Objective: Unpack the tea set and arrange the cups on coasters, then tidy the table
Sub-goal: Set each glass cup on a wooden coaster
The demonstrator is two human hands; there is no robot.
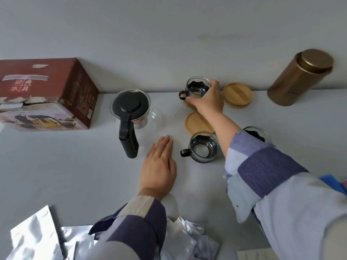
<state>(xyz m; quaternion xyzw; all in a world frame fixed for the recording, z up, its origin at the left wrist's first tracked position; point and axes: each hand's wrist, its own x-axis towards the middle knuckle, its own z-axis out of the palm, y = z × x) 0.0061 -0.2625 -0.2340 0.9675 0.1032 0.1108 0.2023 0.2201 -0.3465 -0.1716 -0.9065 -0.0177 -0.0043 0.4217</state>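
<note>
My right hand [207, 99] grips a glass cup with a black handle [197, 88], holding it on a bamboo coaster [188, 105] near the wall. Two more bamboo coasters lie bare: one [237, 94] to the right of that cup, one [198, 122] nearer me. A second glass cup [203, 147] stands on the table just in front of the nearer coaster. A third cup [257, 133] is partly hidden behind my right sleeve. My left hand [159, 166] lies flat on the table, fingers together, holding nothing. A glass teapot with a black lid and handle [129, 113] stands left of the cups.
The red tea-set box [47, 92] sits at the far left against the wall. A bronze canister [300, 77] stands at the back right. Crumpled silver packaging [37, 239] and wrappers [189, 239] lie along the near edge of the grey table [75, 166].
</note>
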